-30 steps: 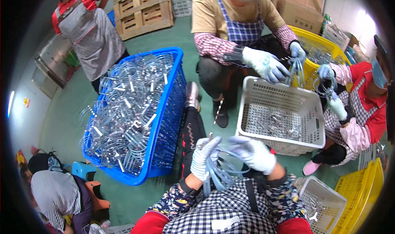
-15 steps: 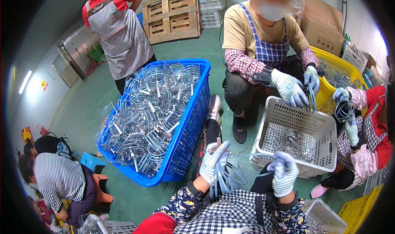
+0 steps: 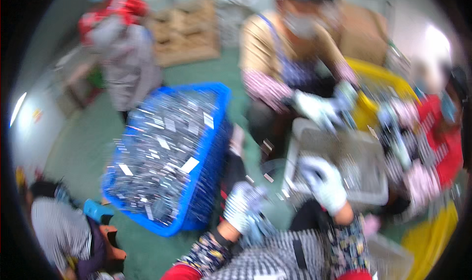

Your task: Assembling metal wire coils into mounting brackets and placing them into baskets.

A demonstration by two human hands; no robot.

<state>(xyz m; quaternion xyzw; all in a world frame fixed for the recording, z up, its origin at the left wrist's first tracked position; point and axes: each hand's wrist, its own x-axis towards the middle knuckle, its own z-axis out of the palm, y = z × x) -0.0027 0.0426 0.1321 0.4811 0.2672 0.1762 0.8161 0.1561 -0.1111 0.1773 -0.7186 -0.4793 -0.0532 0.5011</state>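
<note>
And it's all motion blur here: at lower centre, the gloved left hand [image 3: 241,207] is closed on a bundle of blue-grey loops [image 3: 259,230]; right of centre, in front of the white crate [image 3: 368,199], the gloved right hand [image 3: 324,182] looks curled, its grip impossible to tell, while a blue basket [image 3: 204,196] at centre left brims with loops

Head view: sharp half a second ago, now heavily smeared; blue basket [image 3: 204,191] sits further left in frame. Right hand [image 3: 323,184]: beside left hand [image 3: 241,208] a second ago, now apart from it; since the last picture, further up in frame, overlapping white basket's [image 3: 366,199] left part.
</note>
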